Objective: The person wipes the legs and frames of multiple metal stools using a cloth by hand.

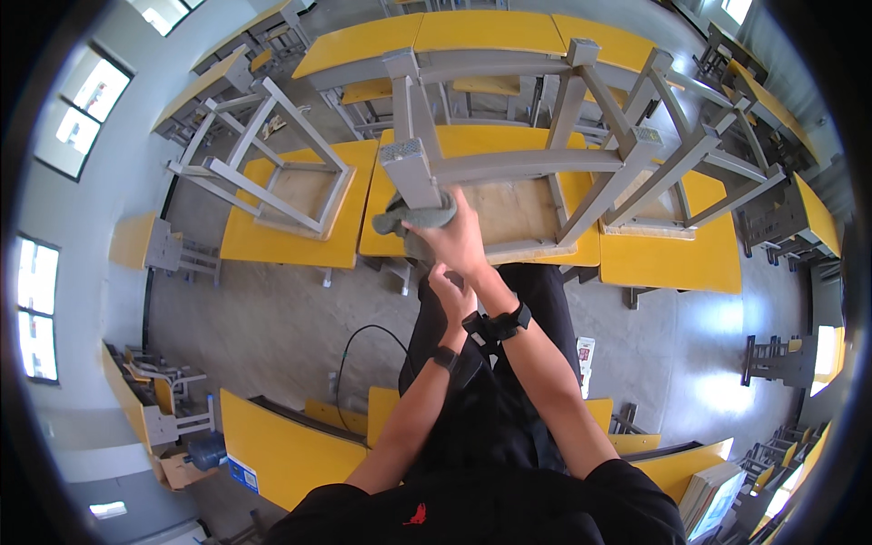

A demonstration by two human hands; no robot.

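A grey-green cloth point(426, 212) is wrapped around the near left leg point(407, 170) of an upturned stool. My right hand point(456, 235) grips the cloth against that leg. Just below it, my left hand point(453, 293) is curled close to my right wrist; whether it holds the cloth's lower end cannot be told. The stool's wooden seat point(518, 211) lies face down on a yellow desk top point(470, 139), its grey metal legs pointing up.
Upturned stools stand on the left desk point(238, 238) and right desk point(681, 266). Behind me are more desks, one bearing stacked books point(712, 497). A black cable point(347, 347) loops beside my left leg. A blue water bottle point(204, 452) lies at lower left.
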